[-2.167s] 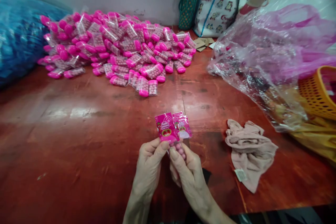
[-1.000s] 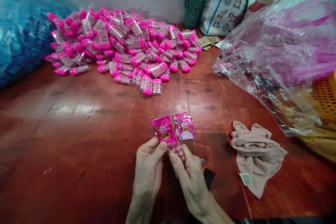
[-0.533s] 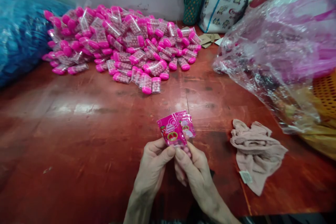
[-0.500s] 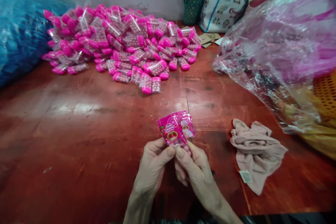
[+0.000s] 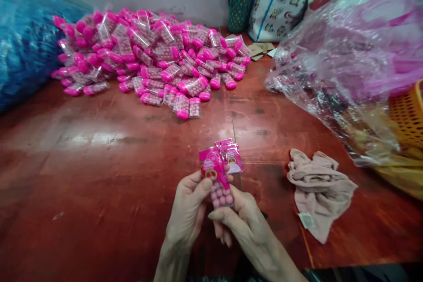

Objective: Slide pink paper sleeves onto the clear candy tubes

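Between my two hands is a small clear candy container (image 5: 222, 194) of pink balls, its upper part covered by a bright pink printed sleeve (image 5: 211, 163). My left hand (image 5: 189, 202) pinches its left side, thumb on the lower part of the sleeve. At the lower right, my right hand (image 5: 246, 216) holds it with the thumb by the bottom end and fingers partly hidden behind. Just beyond, a few more pink printed sleeves (image 5: 234, 154) lie on the table. Farther back is a large heap of pink-capped candy containers (image 5: 158, 53).
A blue plastic bag (image 5: 26, 48) bulges at the left. On the right, a crumpled beige cloth (image 5: 319, 185) lies before clear and pink plastic bags (image 5: 337, 61) and an orange basket (image 5: 408, 112). Carrier bags (image 5: 272, 4) stand against the wall behind the red-brown table (image 5: 99, 185).
More of the pink balls now shows below the sleeve. My right thumb has moved down from the sleeve's lower edge to the container's bottom end. The view has shifted slightly.
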